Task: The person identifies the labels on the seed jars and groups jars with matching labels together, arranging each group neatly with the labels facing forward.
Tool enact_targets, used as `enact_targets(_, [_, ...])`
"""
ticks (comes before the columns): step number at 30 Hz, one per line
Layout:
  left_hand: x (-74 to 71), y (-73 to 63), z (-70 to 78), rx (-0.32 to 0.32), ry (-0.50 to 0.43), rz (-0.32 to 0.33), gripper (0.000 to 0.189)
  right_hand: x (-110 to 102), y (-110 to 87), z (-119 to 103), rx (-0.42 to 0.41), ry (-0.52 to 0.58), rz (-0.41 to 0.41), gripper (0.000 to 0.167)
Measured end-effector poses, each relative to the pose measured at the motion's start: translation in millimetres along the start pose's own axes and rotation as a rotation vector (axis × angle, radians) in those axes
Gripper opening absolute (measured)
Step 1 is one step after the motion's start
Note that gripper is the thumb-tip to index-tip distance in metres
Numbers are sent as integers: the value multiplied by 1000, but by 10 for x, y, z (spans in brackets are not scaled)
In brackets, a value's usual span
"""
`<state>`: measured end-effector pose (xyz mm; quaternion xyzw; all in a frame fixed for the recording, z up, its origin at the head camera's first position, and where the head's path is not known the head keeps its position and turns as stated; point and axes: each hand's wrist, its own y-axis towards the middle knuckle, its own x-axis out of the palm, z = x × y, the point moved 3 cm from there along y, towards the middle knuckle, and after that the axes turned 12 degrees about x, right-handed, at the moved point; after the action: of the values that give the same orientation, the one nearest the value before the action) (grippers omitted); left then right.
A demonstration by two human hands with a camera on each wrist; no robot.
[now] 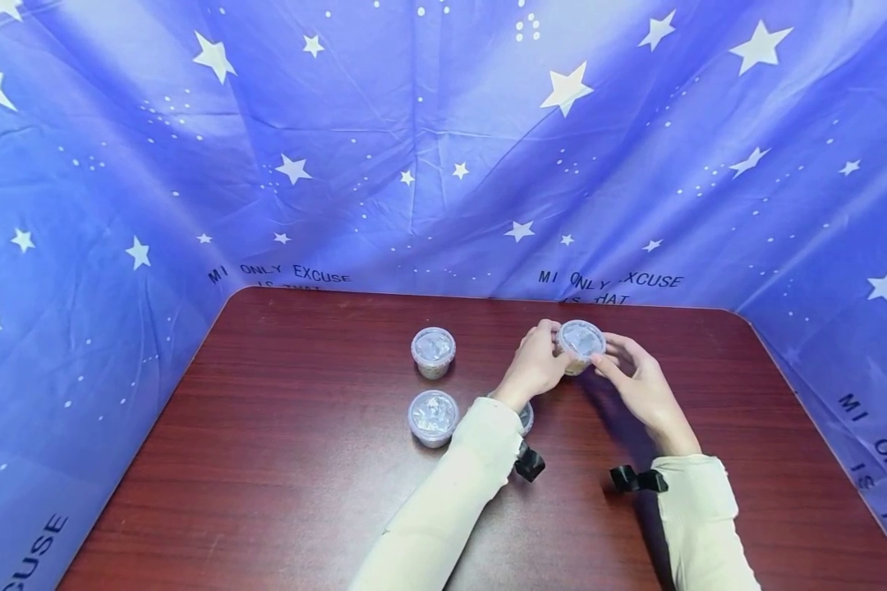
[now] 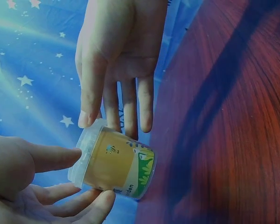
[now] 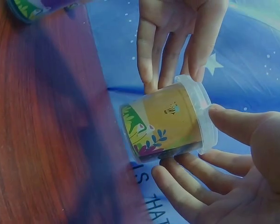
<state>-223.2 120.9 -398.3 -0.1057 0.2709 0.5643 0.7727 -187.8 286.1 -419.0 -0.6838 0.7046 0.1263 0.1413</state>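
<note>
A small clear tub (image 1: 581, 338) with a translucent lid is held between both hands at the table's right-centre. Its yellow contents and a printed label with a bee and leaves show in the left wrist view, where the tub (image 2: 114, 163) lies tilted across the picture. My left hand (image 1: 538, 365) grips it from the left, thumb at the lid's rim and fingers along the side. From the right, my right hand (image 1: 639, 386) holds the same tub (image 3: 165, 122), its thumb on the lid edge and its fingers under the side in the right wrist view.
Two similar lidded tubs, a back one (image 1: 434, 351) and a front one (image 1: 433, 419), stand left of the hands. Another tub (image 1: 526, 417) is mostly hidden by the left forearm. A starry blue cloth (image 1: 414, 164) surrounds the brown table (image 1: 266, 460).
</note>
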Motion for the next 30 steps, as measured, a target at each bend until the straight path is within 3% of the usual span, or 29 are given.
enact_targets(15, [-217, -131, 87, 36, -108, 28, 44, 33, -64, -189, -65, 4, 18, 44])
enact_targets(30, [-488, -310, 145, 117, -198, 78, 45, 134, -169, -429, -113, 50, 20, 41])
